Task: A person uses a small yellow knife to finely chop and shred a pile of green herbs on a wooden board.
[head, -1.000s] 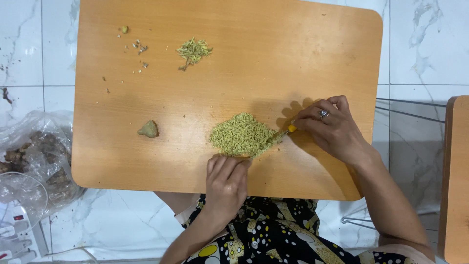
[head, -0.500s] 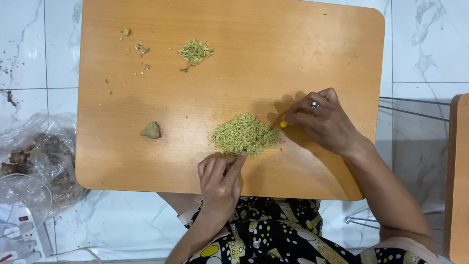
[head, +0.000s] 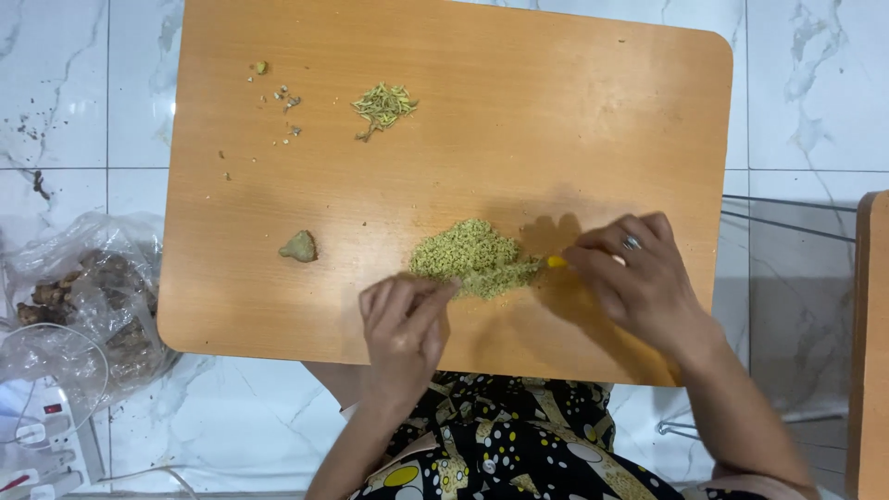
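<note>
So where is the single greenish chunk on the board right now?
The greenish chunk lies alone on the wooden board's left part, left of the minced pile.

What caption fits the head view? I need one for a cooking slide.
Right hand works a yellow-handled knife into a minced green pile on a wooden board; left hand steadies it.

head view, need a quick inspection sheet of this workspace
surface: wooden board lying on a white marbled tile floor.
job's things: pile of finely chopped greenish bits; yellow-handled tool, blade hidden in the pile.
clutter: small greenish chunk; small heap of shreds; scattered crumbs.
grippers: left hand with fingertips at the pile's near edge; right hand, wearing a ring, gripping the tool.
cables: white power strip with cords at lower left.
surroundings: clear plastic bag of brown knobbly roots; wooden edge at right.
</note>
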